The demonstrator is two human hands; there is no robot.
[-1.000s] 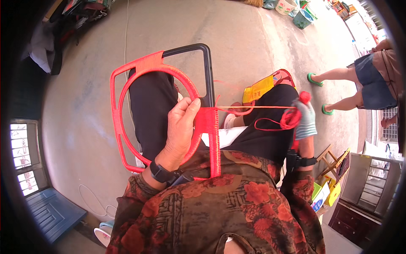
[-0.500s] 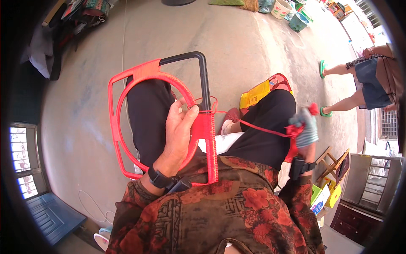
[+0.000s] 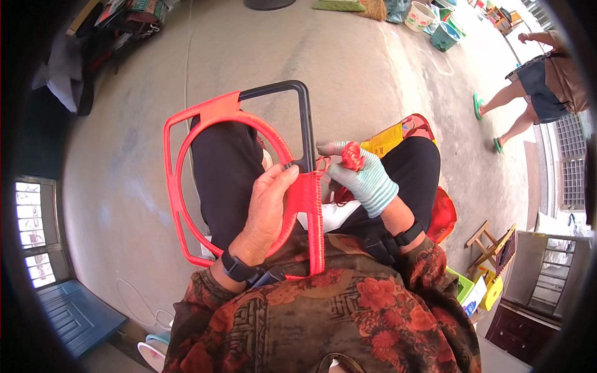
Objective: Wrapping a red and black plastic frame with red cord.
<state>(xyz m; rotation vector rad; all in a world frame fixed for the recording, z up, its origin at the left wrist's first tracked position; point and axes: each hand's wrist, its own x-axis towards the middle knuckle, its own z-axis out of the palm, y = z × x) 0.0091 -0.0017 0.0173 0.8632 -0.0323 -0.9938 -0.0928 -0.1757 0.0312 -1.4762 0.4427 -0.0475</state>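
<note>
A rectangular frame with a round ring inside it (image 3: 214, 107) rests across my lap. Red cord wraps most of it, while its upper right corner is a bare black bar (image 3: 304, 121). My bare left hand (image 3: 264, 208) grips the frame where the ring meets the right side, thumb on top and the other fingers mostly hidden beneath. Just right of that spot is my right hand (image 3: 373, 186) in a striped pale green glove, closed round a bundle of red cord (image 3: 352, 156). A small loop of cord (image 3: 323, 165) shows between the bar and the gloved fingers.
A yellow and red bag (image 3: 388, 142) lies beyond my right knee. To the far right, a person in green sandals (image 3: 535, 93) stands on the floor. Buckets (image 3: 444, 37) and a broom (image 3: 373, 7) are at the back. A wooden folding stool (image 3: 491, 245) is at right.
My right hand has swung left from beyond my right knee to the frame's side, bringing the cord bundle. The stretched cord is now slack. My left hand keeps its grip. The other person has shifted stance.
</note>
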